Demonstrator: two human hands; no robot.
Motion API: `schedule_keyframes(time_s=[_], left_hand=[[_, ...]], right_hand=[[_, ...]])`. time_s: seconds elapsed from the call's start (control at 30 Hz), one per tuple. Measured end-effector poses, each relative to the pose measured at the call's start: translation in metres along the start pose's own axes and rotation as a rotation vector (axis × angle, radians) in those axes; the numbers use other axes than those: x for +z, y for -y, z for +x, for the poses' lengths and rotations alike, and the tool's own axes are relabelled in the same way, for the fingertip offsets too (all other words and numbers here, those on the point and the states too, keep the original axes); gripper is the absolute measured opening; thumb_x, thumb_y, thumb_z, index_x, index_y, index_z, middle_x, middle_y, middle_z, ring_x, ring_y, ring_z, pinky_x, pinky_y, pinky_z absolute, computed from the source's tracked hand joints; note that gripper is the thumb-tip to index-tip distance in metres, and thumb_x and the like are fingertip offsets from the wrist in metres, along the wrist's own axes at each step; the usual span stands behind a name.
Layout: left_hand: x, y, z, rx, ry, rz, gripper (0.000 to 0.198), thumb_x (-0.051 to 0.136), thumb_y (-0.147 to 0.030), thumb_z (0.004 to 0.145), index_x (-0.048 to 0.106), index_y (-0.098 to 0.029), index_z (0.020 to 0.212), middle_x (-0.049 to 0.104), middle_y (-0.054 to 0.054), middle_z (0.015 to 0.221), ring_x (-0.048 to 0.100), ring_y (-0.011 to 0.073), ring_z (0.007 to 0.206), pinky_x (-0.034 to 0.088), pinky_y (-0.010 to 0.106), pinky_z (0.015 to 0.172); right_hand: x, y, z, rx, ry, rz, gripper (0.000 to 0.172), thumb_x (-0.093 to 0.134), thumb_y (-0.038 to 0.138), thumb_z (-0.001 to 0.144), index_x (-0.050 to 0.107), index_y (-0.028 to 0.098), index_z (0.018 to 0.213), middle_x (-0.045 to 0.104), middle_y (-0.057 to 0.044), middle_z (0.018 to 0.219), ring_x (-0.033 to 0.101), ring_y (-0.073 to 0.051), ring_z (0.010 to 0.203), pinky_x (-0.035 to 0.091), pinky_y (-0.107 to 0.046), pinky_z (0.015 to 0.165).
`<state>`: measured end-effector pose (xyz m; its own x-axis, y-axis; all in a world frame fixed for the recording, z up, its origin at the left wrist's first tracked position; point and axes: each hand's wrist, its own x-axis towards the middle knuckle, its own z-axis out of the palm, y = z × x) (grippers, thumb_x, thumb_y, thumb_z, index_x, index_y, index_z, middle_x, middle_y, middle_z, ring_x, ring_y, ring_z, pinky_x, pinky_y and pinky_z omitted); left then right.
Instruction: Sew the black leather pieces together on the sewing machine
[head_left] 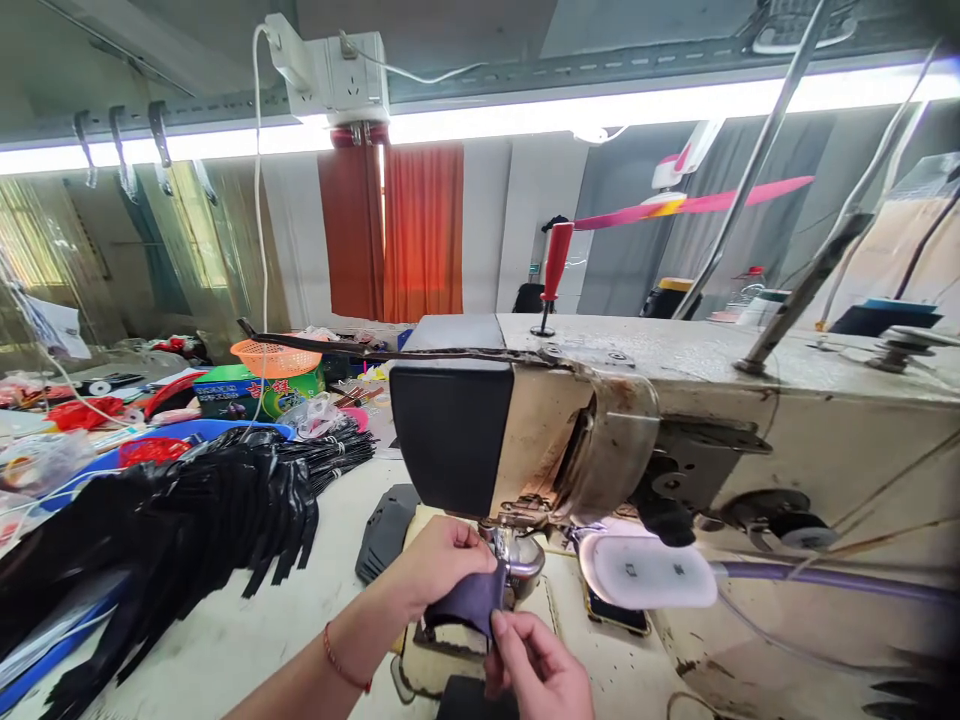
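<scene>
My left hand [435,565] pinches the upper edge of a small dark purple fabric piece [469,603] right below the head of a worn industrial sewing machine [600,420]. My right hand [536,670] grips the lower corner of the same piece from beneath, fingers closed on it. The fabric lies beside the metal presser foot and post [517,560]. A red cord bracelet [341,665] circles my left wrist.
A heap of black strips [195,520] covers the table at left, with bundled black pieces [337,450] behind. An orange basket [276,357], a green box [259,392] and clutter stand farther back. A white lamp head [645,572] sits right of the needle. A dark grey part [386,530] lies nearby.
</scene>
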<state>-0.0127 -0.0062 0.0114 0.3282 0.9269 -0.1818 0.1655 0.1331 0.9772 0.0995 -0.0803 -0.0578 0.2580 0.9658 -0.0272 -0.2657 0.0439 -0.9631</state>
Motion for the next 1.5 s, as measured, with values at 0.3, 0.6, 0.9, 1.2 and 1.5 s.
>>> schedule_keyframes(time_s=[0.3, 0.6, 0.9, 1.2, 1.5], left_hand=[[-0.002, 0.0, 0.012, -0.057, -0.007, -0.189, 0.027, 0.064, -0.019, 0.062, 0.071, -0.011, 0.087, 0.07, 0.002, 0.078, 0.058, 0.0164, 0.073, 0.044, 0.026, 0.067], [-0.001, -0.012, 0.007, -0.024, -0.01, -0.264, 0.01, 0.07, -0.023, 0.06, 0.07, -0.016, 0.068, 0.067, -0.001, 0.062, 0.062, 0.0203, 0.08, 0.047, 0.028, 0.075], [0.0, 0.006, 0.012, -0.028, -0.032, -0.269, 0.027, 0.069, -0.021, 0.059, 0.071, -0.013, 0.085, 0.071, 0.003, 0.078, 0.062, 0.02, 0.077, 0.046, 0.029, 0.071], [0.0, 0.007, 0.017, 0.055, -0.008, -0.301, 0.033, 0.069, -0.023, 0.064, 0.073, -0.014, 0.095, 0.074, 0.006, 0.097, 0.065, 0.0229, 0.089, 0.049, 0.031, 0.079], [-0.003, 0.007, 0.021, 0.108, -0.039, -0.254, 0.034, 0.07, -0.018, 0.061, 0.074, -0.014, 0.095, 0.075, 0.008, 0.098, 0.065, 0.0261, 0.096, 0.05, 0.034, 0.084]], right_hand=[[0.01, -0.002, 0.013, -0.01, -0.04, 0.022, 0.046, 0.074, 0.062, 0.061, 0.063, 0.017, 0.058, 0.053, 0.004, 0.04, 0.047, -0.01, 0.037, 0.042, -0.021, 0.039], [0.014, 0.003, 0.016, 0.033, -0.068, 0.102, 0.047, 0.079, 0.059, 0.056, 0.062, 0.016, 0.055, 0.054, 0.004, 0.039, 0.044, -0.007, 0.037, 0.038, -0.018, 0.04], [0.011, -0.001, 0.014, -0.034, -0.096, 0.018, 0.046, 0.075, 0.062, 0.059, 0.062, 0.017, 0.054, 0.051, 0.004, 0.037, 0.045, -0.009, 0.037, 0.037, -0.02, 0.039], [0.014, 0.006, 0.018, -0.032, -0.115, 0.018, 0.049, 0.074, 0.062, 0.06, 0.057, 0.017, 0.051, 0.049, 0.004, 0.038, 0.041, -0.008, 0.039, 0.035, -0.019, 0.042], [0.013, 0.009, 0.022, -0.029, -0.056, -0.065, 0.048, 0.069, 0.061, 0.067, 0.052, 0.018, 0.052, 0.047, 0.005, 0.04, 0.039, -0.008, 0.042, 0.032, -0.02, 0.046]])
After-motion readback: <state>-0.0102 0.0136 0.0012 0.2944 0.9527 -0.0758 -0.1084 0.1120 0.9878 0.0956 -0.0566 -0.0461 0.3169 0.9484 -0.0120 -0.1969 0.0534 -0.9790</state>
